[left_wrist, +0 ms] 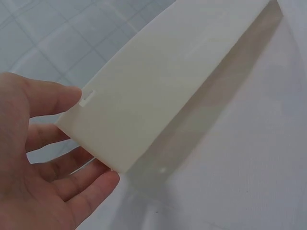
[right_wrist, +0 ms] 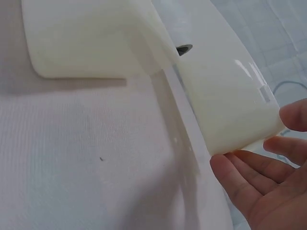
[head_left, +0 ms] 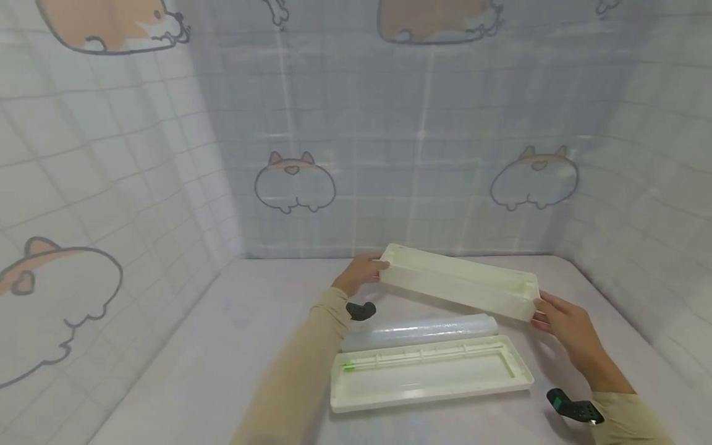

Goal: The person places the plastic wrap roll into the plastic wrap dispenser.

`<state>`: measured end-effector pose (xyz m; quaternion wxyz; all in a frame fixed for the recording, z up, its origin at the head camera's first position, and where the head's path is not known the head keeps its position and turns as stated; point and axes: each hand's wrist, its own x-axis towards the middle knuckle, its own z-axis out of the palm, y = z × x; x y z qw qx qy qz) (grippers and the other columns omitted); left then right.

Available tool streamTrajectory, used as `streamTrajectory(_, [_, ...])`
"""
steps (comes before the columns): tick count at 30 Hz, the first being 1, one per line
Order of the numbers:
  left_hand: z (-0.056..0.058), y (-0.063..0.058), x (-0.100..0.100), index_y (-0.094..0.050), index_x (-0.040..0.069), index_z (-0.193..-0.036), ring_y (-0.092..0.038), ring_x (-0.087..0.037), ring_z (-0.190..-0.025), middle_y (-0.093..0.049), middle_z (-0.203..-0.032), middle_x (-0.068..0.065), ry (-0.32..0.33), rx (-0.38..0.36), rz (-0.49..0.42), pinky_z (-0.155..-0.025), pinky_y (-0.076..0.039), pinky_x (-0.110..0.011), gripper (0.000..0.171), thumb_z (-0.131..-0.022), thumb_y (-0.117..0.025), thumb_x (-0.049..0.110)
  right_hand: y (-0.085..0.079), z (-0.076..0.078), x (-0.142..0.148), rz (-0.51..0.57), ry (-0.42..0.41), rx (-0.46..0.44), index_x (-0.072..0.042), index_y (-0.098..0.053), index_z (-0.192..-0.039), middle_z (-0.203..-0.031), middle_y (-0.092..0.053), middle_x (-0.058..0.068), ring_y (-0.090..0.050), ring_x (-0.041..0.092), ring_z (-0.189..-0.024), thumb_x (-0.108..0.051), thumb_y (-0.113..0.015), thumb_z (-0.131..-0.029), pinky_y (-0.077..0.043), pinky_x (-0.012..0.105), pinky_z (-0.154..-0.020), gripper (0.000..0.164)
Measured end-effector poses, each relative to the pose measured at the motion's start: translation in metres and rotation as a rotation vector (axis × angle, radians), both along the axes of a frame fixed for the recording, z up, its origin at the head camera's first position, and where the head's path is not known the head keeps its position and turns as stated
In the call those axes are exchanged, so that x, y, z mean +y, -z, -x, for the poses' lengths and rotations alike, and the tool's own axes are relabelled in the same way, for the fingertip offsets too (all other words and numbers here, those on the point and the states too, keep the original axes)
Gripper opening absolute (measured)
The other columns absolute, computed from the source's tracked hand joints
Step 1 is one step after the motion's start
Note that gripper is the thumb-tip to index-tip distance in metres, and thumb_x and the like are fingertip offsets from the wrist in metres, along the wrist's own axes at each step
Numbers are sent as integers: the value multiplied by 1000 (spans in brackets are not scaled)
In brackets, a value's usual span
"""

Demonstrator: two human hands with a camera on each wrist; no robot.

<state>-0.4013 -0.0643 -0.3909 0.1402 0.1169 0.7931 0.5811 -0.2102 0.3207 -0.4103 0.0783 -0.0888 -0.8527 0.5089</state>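
Note:
A long, white, open-topped plastic box (head_left: 445, 295) is raised at an angle above the table, its left end farther back. My left hand (head_left: 358, 275) grips the box's left end; in the left wrist view the thumb lies by a small slot near the rim and the fingers are at the end wall. At the other end, my right hand (head_left: 567, 321) holds the box between thumb and fingers. Nearer to me lies a roll of clear plastic wrap (head_left: 423, 332). In front of the roll rests a shallow white lid (head_left: 434, 398) with a rail and a small green slider (head_left: 348, 367).
The white table (head_left: 222, 364) meets a curtain-like wall (head_left: 356, 123) with corgi drawings at the back and sides. A black strapped device (head_left: 361, 311) is at the left wrist, another black device (head_left: 573, 408) at the right.

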Motion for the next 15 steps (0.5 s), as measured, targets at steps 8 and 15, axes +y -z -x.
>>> streamTrajectory(8, [2, -5, 3, -55, -1, -140, -59, -33, -120, -62, -131, -15, -1, -4, 8, -101, -49, -43, 48, -98, -64, 21, 2, 10, 0, 56, 17, -7, 11, -26, -152, -148, -36, 38, -58, 40, -122, -37, -40, -108, -57, 24, -82, 67])
streamTrajectory(15, [0, -6, 3, -56, -2, -137, -62, -30, -115, -63, -128, -14, -25, 13, 52, -101, -49, -44, 47, -97, -66, 22, -1, 12, -1, 62, 3, -34, 10, -24, -153, -149, -35, 38, -58, 39, -122, -36, -39, -108, -57, 26, -83, 66])
